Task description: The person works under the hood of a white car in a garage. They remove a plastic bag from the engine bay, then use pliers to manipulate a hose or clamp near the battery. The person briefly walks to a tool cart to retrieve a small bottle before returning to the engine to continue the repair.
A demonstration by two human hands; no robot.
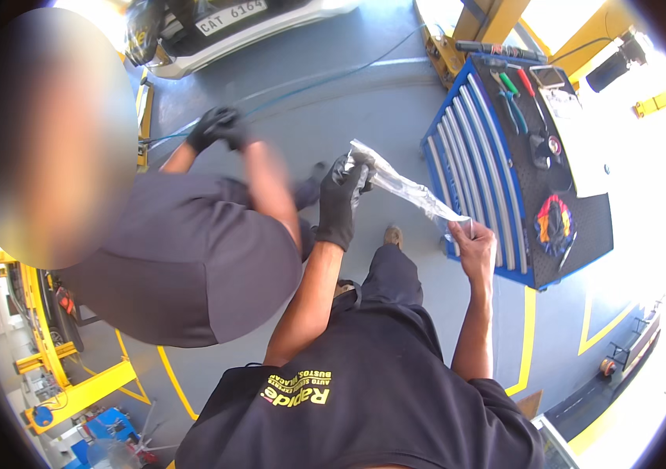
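A long, crinkled, silvery-clear wrapper (407, 187) stretches between my two hands at about chest height. It slopes from its upper left end down to its right end. My left hand (341, 195), in a black glove, is closed around the upper left end. My bare right hand (475, 248) pinches the lower right end between thumb and fingers. Whether anything lies inside the wrapper I cannot tell.
Close on my left stands a co-worker in a dark shirt (184, 258), with black-gloved hands (220, 129) together. At right is a blue tool cabinet (478, 172) with pliers (513, 109) on top. A car (247, 27) and a thin hose (309, 92) are ahead.
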